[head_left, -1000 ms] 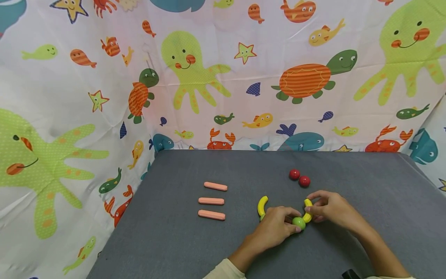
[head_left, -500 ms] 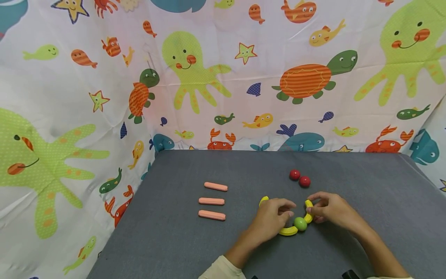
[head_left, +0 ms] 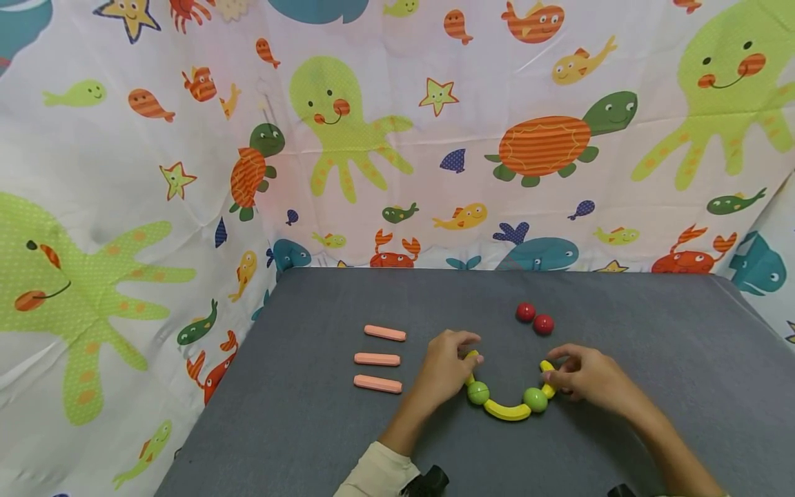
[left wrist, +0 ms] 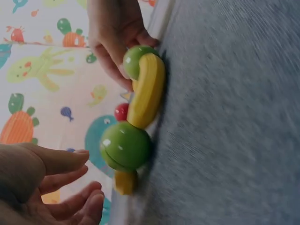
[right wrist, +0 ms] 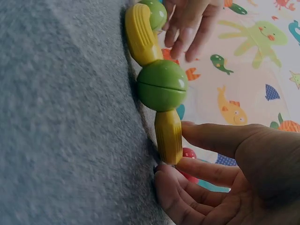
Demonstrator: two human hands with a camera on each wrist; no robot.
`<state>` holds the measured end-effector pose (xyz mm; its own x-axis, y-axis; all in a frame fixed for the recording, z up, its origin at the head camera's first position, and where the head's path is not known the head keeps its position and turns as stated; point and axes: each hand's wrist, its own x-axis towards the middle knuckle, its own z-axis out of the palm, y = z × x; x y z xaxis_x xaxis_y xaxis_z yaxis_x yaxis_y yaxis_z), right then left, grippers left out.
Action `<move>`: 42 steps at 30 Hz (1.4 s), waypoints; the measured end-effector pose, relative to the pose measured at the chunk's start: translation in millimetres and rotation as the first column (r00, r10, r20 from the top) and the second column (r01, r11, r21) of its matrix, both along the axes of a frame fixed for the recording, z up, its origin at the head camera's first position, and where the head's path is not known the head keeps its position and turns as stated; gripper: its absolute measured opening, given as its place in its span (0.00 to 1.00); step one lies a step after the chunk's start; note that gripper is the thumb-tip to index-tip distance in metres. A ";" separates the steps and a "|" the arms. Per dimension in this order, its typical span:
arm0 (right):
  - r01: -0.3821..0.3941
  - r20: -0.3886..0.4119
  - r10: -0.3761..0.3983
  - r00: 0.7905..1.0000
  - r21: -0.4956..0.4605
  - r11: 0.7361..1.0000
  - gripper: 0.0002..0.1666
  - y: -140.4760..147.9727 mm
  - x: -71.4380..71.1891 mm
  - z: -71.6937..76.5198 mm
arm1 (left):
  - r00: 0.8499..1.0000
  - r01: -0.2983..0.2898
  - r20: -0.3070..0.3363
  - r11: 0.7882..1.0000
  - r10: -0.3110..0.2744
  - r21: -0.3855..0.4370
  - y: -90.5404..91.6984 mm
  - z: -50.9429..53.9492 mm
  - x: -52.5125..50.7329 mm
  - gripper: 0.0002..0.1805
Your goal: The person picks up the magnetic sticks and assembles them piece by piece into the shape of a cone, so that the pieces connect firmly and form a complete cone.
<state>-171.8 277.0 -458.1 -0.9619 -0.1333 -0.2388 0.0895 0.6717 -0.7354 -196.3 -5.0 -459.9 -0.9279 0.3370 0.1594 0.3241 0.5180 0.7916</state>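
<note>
From my remote post I see a person's bare hands at a grey table point(head_left: 298, 428), with a sea-creature cloth point(head_left: 205, 148) hanging behind.

Between the hands, five toy pieces lie on the table in a U, its opening toward the cloth. In order, they are the left yellow piece point(left wrist: 125, 182), left green ball point(head_left: 478, 393), middle yellow piece point(head_left: 507, 411), right green ball point(head_left: 535, 400) and right yellow piece point(right wrist: 168, 136). Each meets the next end to end; I cannot tell whether they are fastened.

The left hand point(head_left: 442, 366) is loose, thumb and fingers parted, just beside the far end of the left yellow piece; the left wrist view shows a gap. The right hand point(head_left: 590, 379) lightly pinches the right yellow piece, thumb on its side, fingers curled about its far end.

I judge the U well advanced: all three yellow pieces and both green balls are in line, with the right end being steadied. Left out of it are two red balls point(head_left: 543, 325), side by side beyond the opening, and three pink sticks point(head_left: 377, 359), in a column well to the left.
</note>
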 end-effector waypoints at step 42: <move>0.003 -0.217 0.014 0.976 0.078 0.997 0.15 -19.4 3.7 -8.3 | 0.988 0.076 0.140 0.995 -0.066 -0.066 11.0 -16.1 3.0 0.15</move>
<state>-168.1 257.6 -466.3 -0.9912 -0.1281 -0.0337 -0.0708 0.7277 -0.6823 -193.4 6.0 -476.0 -0.9126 0.4089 0.0054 0.2530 0.5543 0.7929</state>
